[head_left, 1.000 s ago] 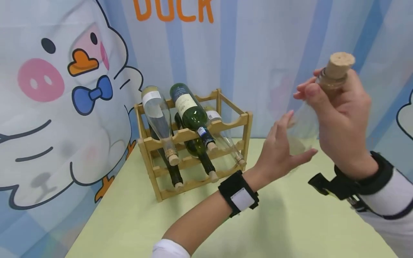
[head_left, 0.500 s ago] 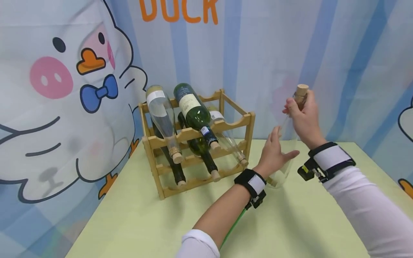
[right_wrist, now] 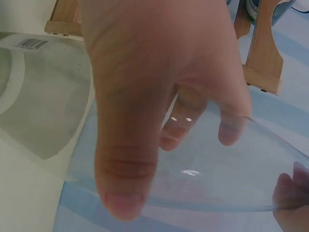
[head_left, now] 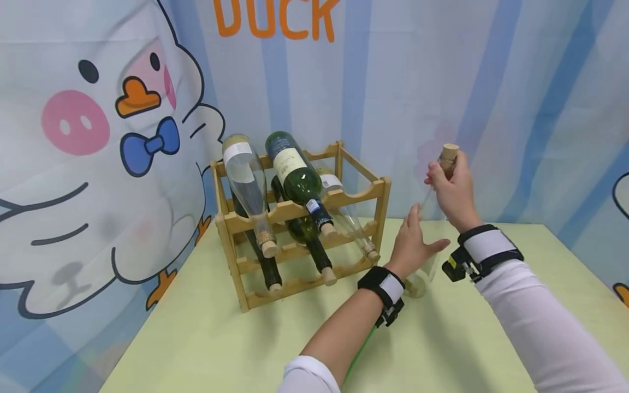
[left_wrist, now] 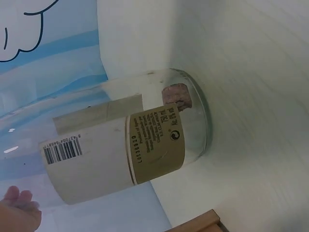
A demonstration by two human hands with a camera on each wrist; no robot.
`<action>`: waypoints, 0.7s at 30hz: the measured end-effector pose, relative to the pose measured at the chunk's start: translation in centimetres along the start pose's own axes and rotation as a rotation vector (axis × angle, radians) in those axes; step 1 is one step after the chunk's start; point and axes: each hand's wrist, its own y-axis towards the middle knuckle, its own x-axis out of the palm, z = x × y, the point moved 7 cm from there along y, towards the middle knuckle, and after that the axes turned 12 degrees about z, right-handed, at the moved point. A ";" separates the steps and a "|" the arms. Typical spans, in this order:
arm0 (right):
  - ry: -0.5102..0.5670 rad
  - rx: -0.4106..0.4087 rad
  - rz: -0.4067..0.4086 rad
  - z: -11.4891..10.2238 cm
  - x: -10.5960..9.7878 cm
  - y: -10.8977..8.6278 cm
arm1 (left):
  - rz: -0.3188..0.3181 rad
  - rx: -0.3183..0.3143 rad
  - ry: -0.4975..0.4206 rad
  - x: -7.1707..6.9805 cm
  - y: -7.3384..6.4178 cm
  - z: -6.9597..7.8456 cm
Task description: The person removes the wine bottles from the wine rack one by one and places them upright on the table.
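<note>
Right of centre in the head view, we saw the left hand [head_left: 411,245] spread with fingers extended alongside the clear bottle [left_wrist: 111,145], presumably to steady its body. Slightly higher, the right hand [head_left: 456,194] gripped the neck below the cork [head_left: 449,150], likely to control the tilt. We could not tell whether the base touched the surface [head_left: 236,355]. Farther back, left of centre, we counted 5 corked bottles [head_left: 298,177] lying neck-forward in the wooden rack [head_left: 233,222], whose scalloped rails probably stopped them rolling. Behind hung a duck-print backdrop [head_left: 403,82].
</note>
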 end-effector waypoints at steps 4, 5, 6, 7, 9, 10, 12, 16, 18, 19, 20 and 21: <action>0.003 -0.005 0.055 0.5 0.1 -0.2 | 0.019 0.008 -0.005 0.0 0.0 0.0; -0.001 -0.006 0.072 0.7 0.1 -0.2 | 0.020 0.012 -0.002 0.0 0.0 0.0; 0.001 -0.006 0.090 0.8 0.2 -0.2 | 0.024 0.016 -0.001 0.0 0.1 0.0; 0.003 -0.004 0.105 1.0 0.2 -0.3 | 0.025 0.020 0.002 0.0 0.0 -0.1; 0.005 -0.002 0.130 1.2 0.3 -0.5 | 0.026 0.025 0.003 0.0 -0.1 -0.1; 0.008 -0.002 0.140 1.2 0.4 -0.5 | 0.029 0.028 0.005 -0.1 -0.1 -0.1; 0.010 -0.004 0.152 1.2 0.4 -0.6 | 0.032 0.030 0.006 -0.1 0.0 -0.1; 0.005 -0.008 0.153 1.2 0.6 -0.6 | 0.033 0.012 0.014 -0.2 0.1 -0.3; 0.005 -0.006 0.145 1.3 0.6 -0.7 | 0.037 -0.046 0.009 -0.3 -0.1 -0.4; 0.002 -0.004 0.140 1.3 0.6 -0.8 | 0.043 -0.085 -0.001 -0.4 -0.3 -0.4; -0.003 -0.003 0.135 1.4 0.6 -0.9 | 0.047 -0.132 -0.022 -0.5 -0.7 -0.4; -0.010 -0.003 0.132 1.6 0.5 -1.0 | 0.054 -0.174 -0.047 -0.8 -1.1 -0.3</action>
